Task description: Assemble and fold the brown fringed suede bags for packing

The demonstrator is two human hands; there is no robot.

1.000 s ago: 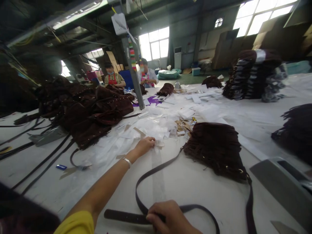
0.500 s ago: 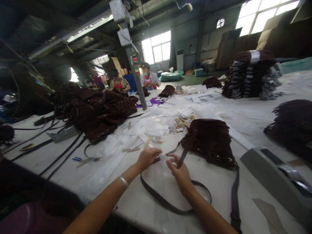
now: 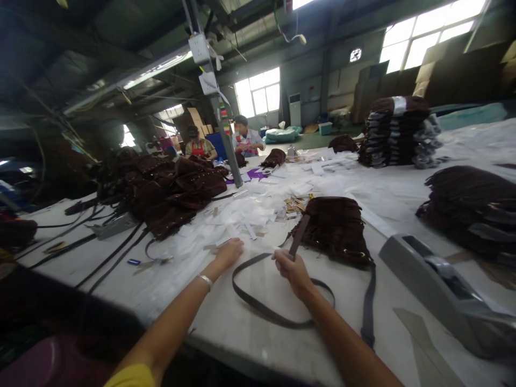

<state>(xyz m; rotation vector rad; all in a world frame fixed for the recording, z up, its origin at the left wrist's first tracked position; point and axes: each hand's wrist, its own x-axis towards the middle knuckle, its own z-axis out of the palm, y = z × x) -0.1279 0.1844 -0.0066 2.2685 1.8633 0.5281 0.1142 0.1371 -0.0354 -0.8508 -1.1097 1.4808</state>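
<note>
My right hand (image 3: 293, 271) is closed round a dark brown strap (image 3: 299, 236), whose end sticks up above the fingers. The strap's long part loops on the table to the left and below that hand. Just beyond lies a dark brown fringed bag (image 3: 336, 226) with gold-coloured eyelets, its side strap (image 3: 367, 306) hanging down to the right. My left hand (image 3: 229, 253), wearing a silver bracelet, is over the table by the paper scraps, apart from the strap. Its fingers look drawn together; anything in them is hidden.
Grey tape dispenser (image 3: 439, 290) stands at the right, near a stack of brown pieces (image 3: 471, 209). A heap of brown bags (image 3: 169, 188) lies left. Plastic and paper scraps (image 3: 250, 209) spread across the middle. A metal post (image 3: 229, 145) rises there; two people sit beyond.
My left hand has moved left, away from my right hand and the strap. The pale, see-through piece between the hands no longer shows there. My right hand still grips the strap.
</note>
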